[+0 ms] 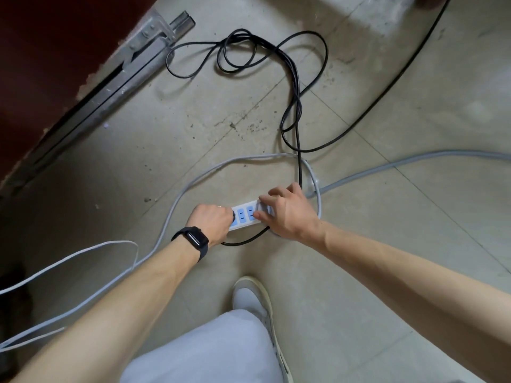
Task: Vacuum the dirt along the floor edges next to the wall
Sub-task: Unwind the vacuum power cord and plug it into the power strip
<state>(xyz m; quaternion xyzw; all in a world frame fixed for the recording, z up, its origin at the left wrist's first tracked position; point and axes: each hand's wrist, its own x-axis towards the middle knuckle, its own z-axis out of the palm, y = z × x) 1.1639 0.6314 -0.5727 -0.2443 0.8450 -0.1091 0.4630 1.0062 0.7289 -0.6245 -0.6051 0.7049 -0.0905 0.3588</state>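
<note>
A white power strip [244, 214] with blue sockets lies on the tiled floor in front of me. My left hand [211, 221] is closed around a black plug at the strip's left end; the plug is mostly hidden by my fingers. My right hand [287, 211] presses down on the strip's right end, holding it. A black cord [298, 150] runs from under my hands up the floor and loops in coils further away. Dirt specks [237, 125] lie scattered on the tiles beyond the strip. The vacuum itself is out of view.
A grey cable [177, 194] curves around the strip and runs off left; a thicker grey hose or cable [414, 161] leaves to the right. A metal door track [116, 81] and dark red door border the upper left. My shoe [249, 297] and knee are below.
</note>
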